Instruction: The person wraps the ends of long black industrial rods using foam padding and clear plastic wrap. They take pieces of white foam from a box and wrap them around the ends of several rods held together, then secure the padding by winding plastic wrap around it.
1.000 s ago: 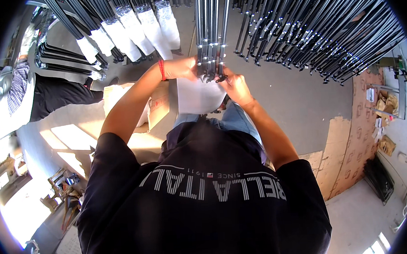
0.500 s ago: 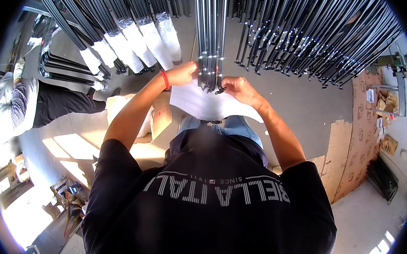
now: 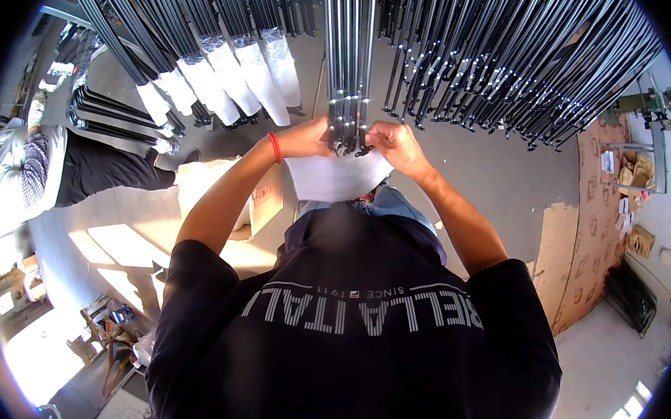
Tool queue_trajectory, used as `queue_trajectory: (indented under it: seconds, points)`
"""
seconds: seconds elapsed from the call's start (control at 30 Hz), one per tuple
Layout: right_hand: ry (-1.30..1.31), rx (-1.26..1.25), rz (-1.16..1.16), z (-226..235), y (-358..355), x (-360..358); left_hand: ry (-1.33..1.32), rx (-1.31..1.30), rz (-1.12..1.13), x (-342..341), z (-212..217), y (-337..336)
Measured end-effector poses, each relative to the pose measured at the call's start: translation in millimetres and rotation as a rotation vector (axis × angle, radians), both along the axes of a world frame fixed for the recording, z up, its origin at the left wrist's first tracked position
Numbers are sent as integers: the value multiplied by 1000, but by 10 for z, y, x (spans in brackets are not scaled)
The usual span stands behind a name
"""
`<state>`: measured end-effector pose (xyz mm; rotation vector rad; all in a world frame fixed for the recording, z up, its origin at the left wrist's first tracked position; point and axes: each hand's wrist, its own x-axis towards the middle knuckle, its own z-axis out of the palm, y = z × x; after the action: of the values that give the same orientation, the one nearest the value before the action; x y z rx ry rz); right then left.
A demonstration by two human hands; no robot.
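A bundle of black metal rods (image 3: 347,63) hangs straight ahead, its lower ends carrying small black fittings. Behind and below those ends curves a white foam-like sheet (image 3: 337,180). My left hand (image 3: 305,140), a red bracelet at its wrist, is closed at the sheet's upper left edge, against the bundle's left side; its fingertips are partly hidden by the rods. On the bundle's other side, the fingers of my right hand (image 3: 398,146) are pinched at the sheet's upper right edge, close beside the rod ends.
Several rod bundles with white-wrapped ends (image 3: 247,80) hang at the left. Dense rows of bare black rods (image 3: 496,69) hang at the right. An open cardboard box (image 3: 267,202) stands left of my legs. A co-worker (image 3: 64,168) is at the far left. Cardboard (image 3: 582,217) lines the right.
The sheet has been drawn in around the rod ends, its right part no longer spread out under my right forearm. My left hand has shifted slightly down and right.
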<state>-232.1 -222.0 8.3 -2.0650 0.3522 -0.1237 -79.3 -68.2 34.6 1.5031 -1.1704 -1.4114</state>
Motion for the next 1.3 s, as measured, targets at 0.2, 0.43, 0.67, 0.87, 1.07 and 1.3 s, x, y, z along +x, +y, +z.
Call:
queue_trajectory:
  seconds: [0.2, 0.43, 0.67, 0.87, 1.07, 1.3]
  points:
    - [2, -16, 103, -40, -75, 10, -10, -33, -3, 76, -165, 7]
    - [-34, -333, 148, 41, -35, -54, -52, -111, 5, 199, -221, -74]
    - [-148, -295, 52, 113, -217, 35, 159, -147, 88, 271, -379, -149]
    - [-138, -330, 74, 209, -323, 147, 205, -259, 182, 245, -391, -183]
    - [-133, -378, 28, 235, -317, 242, 180, -352, 371, 205, -354, -178]
    - [-183, -407, -55, 153, -295, 237, -369, -286, 350, 183, -111, -177]
